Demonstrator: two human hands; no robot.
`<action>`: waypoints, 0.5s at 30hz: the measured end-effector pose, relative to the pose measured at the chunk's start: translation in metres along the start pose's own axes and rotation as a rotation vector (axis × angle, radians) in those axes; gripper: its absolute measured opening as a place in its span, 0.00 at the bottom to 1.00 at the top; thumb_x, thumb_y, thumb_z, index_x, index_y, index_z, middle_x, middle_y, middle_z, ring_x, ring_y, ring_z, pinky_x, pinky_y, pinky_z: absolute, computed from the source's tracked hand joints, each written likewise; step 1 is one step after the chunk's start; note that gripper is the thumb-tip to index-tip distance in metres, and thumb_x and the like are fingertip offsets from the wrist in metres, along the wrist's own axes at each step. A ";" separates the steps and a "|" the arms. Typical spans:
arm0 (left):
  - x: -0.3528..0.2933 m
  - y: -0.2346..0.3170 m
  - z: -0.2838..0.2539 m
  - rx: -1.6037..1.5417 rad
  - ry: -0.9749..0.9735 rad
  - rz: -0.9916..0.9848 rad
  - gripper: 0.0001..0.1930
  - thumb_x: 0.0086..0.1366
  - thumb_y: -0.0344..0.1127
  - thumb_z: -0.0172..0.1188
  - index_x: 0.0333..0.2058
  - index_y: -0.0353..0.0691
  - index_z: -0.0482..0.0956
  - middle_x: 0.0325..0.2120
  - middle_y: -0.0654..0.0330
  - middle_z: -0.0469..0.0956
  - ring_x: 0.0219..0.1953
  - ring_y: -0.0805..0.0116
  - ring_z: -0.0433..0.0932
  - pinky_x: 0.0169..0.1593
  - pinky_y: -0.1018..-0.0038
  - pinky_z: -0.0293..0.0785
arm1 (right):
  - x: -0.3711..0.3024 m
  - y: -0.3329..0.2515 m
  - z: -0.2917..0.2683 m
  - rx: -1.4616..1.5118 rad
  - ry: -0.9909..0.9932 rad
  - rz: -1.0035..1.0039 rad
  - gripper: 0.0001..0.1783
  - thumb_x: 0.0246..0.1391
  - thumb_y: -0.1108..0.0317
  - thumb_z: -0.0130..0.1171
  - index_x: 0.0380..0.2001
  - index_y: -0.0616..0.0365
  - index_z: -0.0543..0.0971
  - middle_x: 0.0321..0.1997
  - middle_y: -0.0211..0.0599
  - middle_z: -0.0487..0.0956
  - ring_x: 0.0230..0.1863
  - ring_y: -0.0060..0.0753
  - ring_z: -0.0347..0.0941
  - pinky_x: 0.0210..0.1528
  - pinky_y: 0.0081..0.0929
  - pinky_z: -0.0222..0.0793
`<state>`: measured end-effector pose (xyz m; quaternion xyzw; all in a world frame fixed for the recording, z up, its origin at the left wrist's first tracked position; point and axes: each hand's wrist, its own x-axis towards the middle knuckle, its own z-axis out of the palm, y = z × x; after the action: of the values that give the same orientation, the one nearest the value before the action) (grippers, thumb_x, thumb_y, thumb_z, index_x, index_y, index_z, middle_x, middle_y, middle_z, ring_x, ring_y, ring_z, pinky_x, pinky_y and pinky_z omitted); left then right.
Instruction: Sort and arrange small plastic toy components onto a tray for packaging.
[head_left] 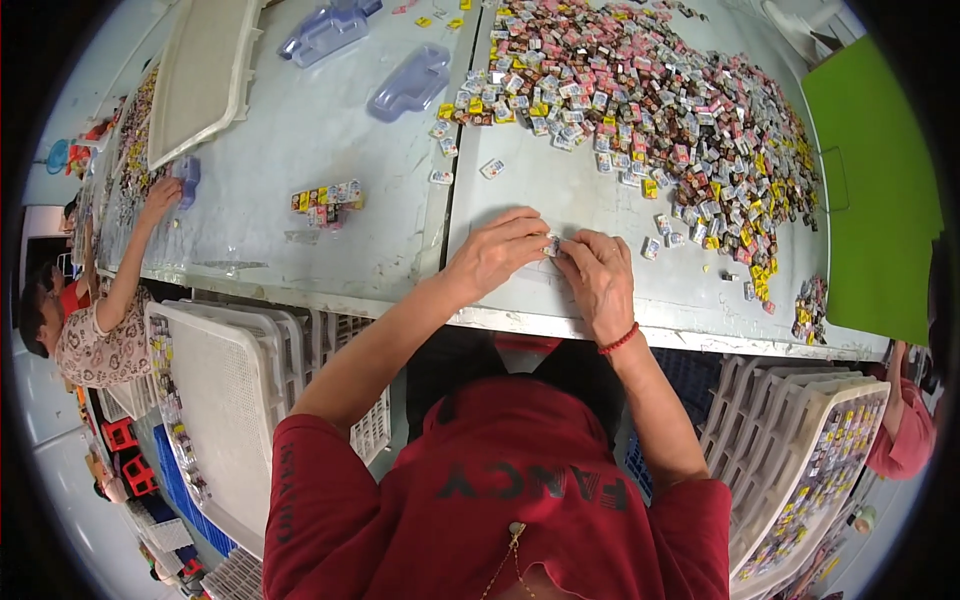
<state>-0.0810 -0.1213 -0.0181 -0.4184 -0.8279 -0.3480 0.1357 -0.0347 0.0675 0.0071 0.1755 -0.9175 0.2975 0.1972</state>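
Near the table's front edge, both my hands meet over a small white box-shaped piece (pixel 552 246) with dark print. My left hand (pixel 498 256) pinches it from the left with thumb and fingers. From the other side my right hand (pixel 598 278), a red bracelet at its wrist, closes its fingertips on the same piece. Fingers cover most of it. Beyond lies a wide heap of similar small pieces (pixel 640 85) in white, pink, brown and yellow. One loose white piece (pixel 492 169) rests just past my left hand, and a few others lie right of my right hand.
To the left sits a stacked group of pieces (pixel 328 202). Purple-blue moulded trays (pixel 411 84) and a large cream tray (pixel 205 75) lie farther off. A co-worker's hand (pixel 160 197) touches another purple tray. Crate stacks (pixel 790 420) stand below the edge; a green panel (pixel 868 190) is at right.
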 end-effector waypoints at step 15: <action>-0.005 0.025 -0.005 0.138 -0.020 -0.133 0.22 0.57 0.36 0.64 0.48 0.33 0.74 0.51 0.56 0.73 0.55 0.57 0.70 0.59 0.56 0.60 | -0.007 -0.020 0.013 -0.076 0.078 0.041 0.11 0.46 0.75 0.61 0.36 0.62 0.80 0.37 0.40 0.76 0.41 0.42 0.73 0.56 0.49 0.62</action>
<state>-0.0588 -0.1173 -0.0057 -0.3556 -0.8771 -0.2943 0.1326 -0.0231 0.0457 0.0035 0.1371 -0.9232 0.2729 0.2332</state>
